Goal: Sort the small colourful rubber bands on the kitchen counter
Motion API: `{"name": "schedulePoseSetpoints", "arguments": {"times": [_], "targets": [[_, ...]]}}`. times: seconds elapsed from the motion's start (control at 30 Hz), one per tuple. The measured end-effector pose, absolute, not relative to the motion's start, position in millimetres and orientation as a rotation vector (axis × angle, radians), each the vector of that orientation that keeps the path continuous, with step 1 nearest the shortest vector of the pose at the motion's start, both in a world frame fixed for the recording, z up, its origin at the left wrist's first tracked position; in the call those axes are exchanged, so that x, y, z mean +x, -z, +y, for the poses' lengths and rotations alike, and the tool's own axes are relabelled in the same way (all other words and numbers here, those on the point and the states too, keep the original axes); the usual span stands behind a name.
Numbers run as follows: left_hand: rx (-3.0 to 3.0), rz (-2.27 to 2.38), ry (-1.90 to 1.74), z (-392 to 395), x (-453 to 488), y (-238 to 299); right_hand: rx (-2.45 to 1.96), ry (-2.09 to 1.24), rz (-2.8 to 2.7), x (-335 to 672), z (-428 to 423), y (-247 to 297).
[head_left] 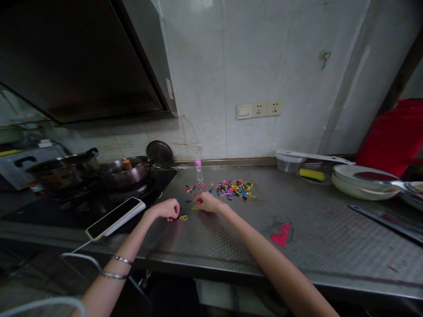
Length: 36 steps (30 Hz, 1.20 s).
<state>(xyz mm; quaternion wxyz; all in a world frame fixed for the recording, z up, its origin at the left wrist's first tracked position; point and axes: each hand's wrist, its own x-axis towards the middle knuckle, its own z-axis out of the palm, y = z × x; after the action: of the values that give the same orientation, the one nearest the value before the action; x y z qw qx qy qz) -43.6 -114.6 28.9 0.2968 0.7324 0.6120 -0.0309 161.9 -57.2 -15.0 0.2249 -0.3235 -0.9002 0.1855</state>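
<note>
My left hand (169,208) rests low over the metal counter with its fingers curled closed. What they hold, if anything, is hidden. Just right of it lie a yellow looped piece (184,217) and a dark one. My right hand (206,201) reaches in from the right, fingers pinched together near the counter; anything between them is too small to name. A yellow-green strand (194,208) lies by its fingertips. Behind it is a big pile of small coloured bands (234,188), with a smaller scattered group (195,188) to the left, before a small clear bottle (199,171) with a pink cap.
At left, pans (124,171) sit on the black stove, and a phone-like device (115,218) with a white cable lies at its front. Right of my arms are a red heart-shaped patch (280,234), a yellow sponge (311,175), stacked bowls (363,189) and a long dark utensil (383,220).
</note>
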Motion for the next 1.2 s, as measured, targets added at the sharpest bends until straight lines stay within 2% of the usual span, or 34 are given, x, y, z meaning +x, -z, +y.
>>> {"name": "schedulePoseSetpoints", "arguments": {"times": [0.3, 0.6, 0.83, 1.03, 1.2], "targets": [[2.092, 1.566, -0.141, -120, -22, -24, -0.893, -0.535, -2.645, 147, -64, 7], [2.293, 1.622, -0.075, -124, -11, -21, -0.832, -0.472, -2.705, 143, -73, -2], [2.258, 1.771, 0.0, -120, 1, -26, -0.811, -0.547, -2.637, 148, -68, 8], [2.109, 1.74, 0.011, -114, 2, -28, -0.863, -0.641, -2.477, 182, -51, 2], [2.004, 1.752, -0.105, -88, 8, -29, -1.076, -0.55, -2.282, 239, -35, -20]]}}
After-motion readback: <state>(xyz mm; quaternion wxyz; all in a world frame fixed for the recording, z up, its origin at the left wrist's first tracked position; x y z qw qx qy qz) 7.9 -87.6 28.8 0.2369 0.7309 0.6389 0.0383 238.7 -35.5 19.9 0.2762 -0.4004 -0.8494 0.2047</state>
